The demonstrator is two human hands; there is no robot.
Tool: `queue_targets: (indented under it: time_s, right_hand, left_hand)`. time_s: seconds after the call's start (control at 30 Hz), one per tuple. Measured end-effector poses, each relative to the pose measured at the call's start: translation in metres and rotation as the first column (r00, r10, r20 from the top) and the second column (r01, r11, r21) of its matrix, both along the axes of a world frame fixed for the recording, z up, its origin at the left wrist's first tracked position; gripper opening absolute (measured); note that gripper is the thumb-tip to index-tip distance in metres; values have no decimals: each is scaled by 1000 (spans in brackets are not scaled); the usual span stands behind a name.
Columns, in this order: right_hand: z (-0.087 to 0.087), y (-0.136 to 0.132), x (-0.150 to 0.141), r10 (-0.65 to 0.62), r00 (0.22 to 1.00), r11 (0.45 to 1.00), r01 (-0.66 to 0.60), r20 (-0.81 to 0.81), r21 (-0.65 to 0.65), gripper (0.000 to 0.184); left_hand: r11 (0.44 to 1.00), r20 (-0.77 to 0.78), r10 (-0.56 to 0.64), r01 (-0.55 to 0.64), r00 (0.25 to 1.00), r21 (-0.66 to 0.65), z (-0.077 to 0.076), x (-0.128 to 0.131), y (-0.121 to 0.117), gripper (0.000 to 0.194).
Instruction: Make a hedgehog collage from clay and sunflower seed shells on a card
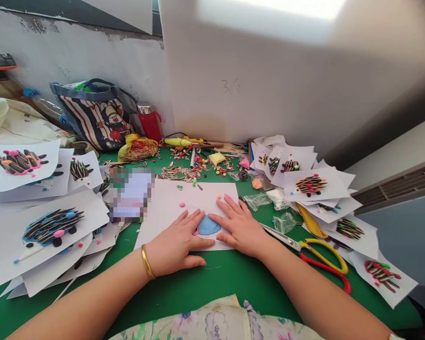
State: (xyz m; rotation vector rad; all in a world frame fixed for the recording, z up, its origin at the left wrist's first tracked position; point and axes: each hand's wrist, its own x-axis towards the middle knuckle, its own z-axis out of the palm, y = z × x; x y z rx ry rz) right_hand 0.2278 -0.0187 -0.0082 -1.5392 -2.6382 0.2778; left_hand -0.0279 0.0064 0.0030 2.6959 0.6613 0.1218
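Note:
My left hand and my right hand both lie flat on a white sheet of paper on the green table. Their fingers are stretched out and frame a flat blue clay shape with a small pink bit at its left edge. The fingertips of both hands touch or press the blue clay. A gold bangle circles my left wrist. A few small coloured clay dots sit on the sheet above my hands.
Scissors with yellow and red handles lie right of my right hand. Stacks of finished seed-and-clay pictures cover the left and right sides. Sunflower seeds, a glue gun, a striped bag and a red flask stand at the back.

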Motion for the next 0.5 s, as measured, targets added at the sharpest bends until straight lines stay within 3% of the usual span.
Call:
queue_targets:
  time_s: [0.3,0.5]
  right_hand:
    - [-1,3,14,22,991,998,-15,-130,62,47]
    - [-4,3,14,28,992,998,-20,-124,63,38]
  left_hand:
    - [1000,-6,1,-1,1000,-8,3,0,-1,53]
    - [1000,-3,5,-5,1000,-12,4,1,0,54]
